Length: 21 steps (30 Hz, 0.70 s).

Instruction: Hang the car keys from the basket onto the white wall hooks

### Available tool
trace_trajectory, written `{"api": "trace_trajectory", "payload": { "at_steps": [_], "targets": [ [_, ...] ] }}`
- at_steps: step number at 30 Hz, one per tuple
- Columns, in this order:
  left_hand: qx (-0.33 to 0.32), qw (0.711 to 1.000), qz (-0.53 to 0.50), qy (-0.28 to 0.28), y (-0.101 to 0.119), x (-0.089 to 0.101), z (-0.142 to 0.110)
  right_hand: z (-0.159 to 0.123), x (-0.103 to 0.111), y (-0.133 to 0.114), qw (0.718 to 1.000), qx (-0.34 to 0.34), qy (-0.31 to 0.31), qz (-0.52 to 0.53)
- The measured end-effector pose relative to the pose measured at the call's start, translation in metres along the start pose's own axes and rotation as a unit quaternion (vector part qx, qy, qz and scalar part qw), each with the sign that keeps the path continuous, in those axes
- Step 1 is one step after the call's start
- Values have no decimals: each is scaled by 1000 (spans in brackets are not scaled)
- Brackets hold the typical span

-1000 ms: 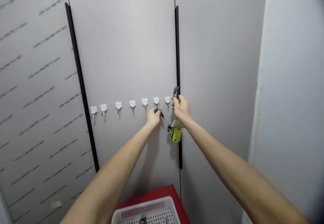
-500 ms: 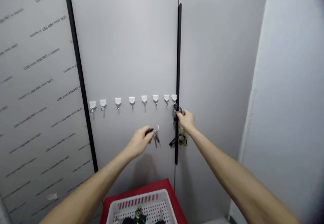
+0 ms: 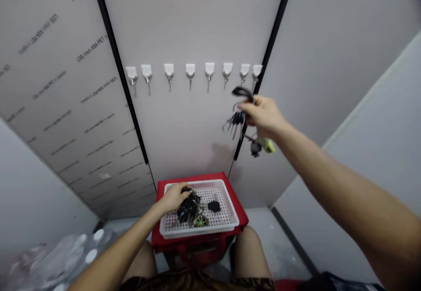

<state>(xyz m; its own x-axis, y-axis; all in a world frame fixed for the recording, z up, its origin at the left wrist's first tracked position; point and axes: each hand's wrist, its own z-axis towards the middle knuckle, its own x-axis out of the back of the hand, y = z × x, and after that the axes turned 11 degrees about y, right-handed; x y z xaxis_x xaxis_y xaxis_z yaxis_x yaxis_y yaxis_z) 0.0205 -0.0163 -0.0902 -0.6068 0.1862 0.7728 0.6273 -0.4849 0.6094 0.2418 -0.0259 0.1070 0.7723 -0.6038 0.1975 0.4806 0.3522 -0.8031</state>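
Note:
Up by the right end of the hook row, my right hand (image 3: 263,114) is closed on a bunch of keys (image 3: 237,119). A black strap loop (image 3: 242,92) sticks out above its fingers, and a yellow-green fob (image 3: 268,145) and dark pieces hang below. Lower down, my left hand (image 3: 176,196) is at the left side of a white perforated basket (image 3: 232,203), fingers closed round dark keys. Black-headed keys (image 3: 189,207) lie heaped under it, with a round bronze-coloured pendant (image 3: 200,220) and a single black-headed key (image 3: 214,206) beside them.
Several white hooks (image 3: 190,69) run in a row across the grey cabinet door (image 3: 184,120), between black handle strips (image 3: 115,54). The basket stands on a red box (image 3: 243,220) in front of my knees. Clear plastic bottles (image 3: 75,251) lie at lower left.
My view has tilted down. My left hand has gone from the door down into the basket with its keys. My right hand, holding its bunch, has come away from the rightmost hook.

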Motion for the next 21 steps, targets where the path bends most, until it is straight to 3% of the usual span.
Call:
{"api": "trace_trajectory", "payload": {
  "at_steps": [4,6,9,12,16,18,21],
  "targets": [
    [30,999,13,-7,-12,-12,-6,-69,-40,56,979,-63,-174,-85],
    [40,999,-3,-13,-13,-13,-8,-96,-56,81,952,-35,-257,-161],
    [55,998,-31,-12,-13,-6,-8,-124,-66,106,929,-1,-308,-206],
    [85,996,-33,3,-11,8,-5,-133,-60,115,908,26,-348,-232],
    [76,991,-110,-2,7,28,8,-112,-44,100,849,19,-473,-235],
    [86,975,-203,-19,27,41,20,-90,-40,79,865,28,-452,-215],
    [113,931,-347,-20,69,64,43,-55,-42,41,951,10,-303,-63]
  ]
}}
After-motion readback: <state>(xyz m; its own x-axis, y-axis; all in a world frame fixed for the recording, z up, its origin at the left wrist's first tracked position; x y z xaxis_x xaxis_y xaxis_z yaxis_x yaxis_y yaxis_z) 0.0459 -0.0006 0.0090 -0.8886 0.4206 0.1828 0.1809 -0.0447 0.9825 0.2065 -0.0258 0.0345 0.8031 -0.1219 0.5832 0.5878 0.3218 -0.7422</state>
